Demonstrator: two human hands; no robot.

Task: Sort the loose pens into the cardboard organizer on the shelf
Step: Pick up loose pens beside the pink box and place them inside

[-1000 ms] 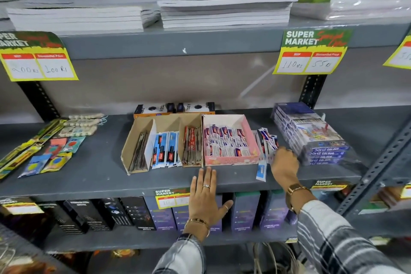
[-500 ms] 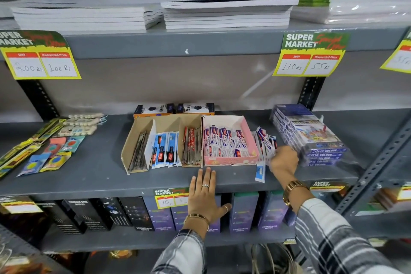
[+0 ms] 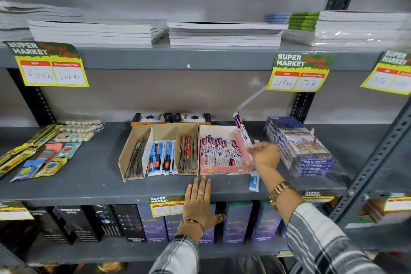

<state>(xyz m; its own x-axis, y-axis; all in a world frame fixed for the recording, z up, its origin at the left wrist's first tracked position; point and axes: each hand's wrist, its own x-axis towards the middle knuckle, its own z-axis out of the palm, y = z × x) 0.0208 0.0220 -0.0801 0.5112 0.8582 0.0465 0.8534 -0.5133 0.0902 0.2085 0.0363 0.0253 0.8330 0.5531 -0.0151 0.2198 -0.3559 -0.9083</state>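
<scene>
A brown cardboard organizer (image 3: 135,140) with three slots stands on the middle shelf, holding dark pens, blue-packed pens and red pens. Against its right side sits a pink box (image 3: 224,169) full of white, red and blue pen packs. My right hand (image 3: 265,154) is at the pink box's right wall, pinching a bunch of pen packs (image 3: 241,129) that stand tilted upward above the box's back right corner. One blue pen pack (image 3: 254,181) lies loose on the shelf under my right wrist. My left hand (image 3: 200,203) rests flat on the shelf's front edge, fingers together, holding nothing.
Wrapped colour-pencil boxes (image 3: 304,151) are stacked right of my right hand. Two small boxes (image 3: 171,118) stand behind the organizer. Eraser and stationery packs (image 3: 44,151) lie at the left. Notebooks (image 3: 224,34) fill the shelf above; boxed bottles (image 3: 153,222) line the shelf below.
My right hand has lifted the bunch of pen packs from beside the pink box and moved it up toward the box's back right corner. The left hand stayed put.
</scene>
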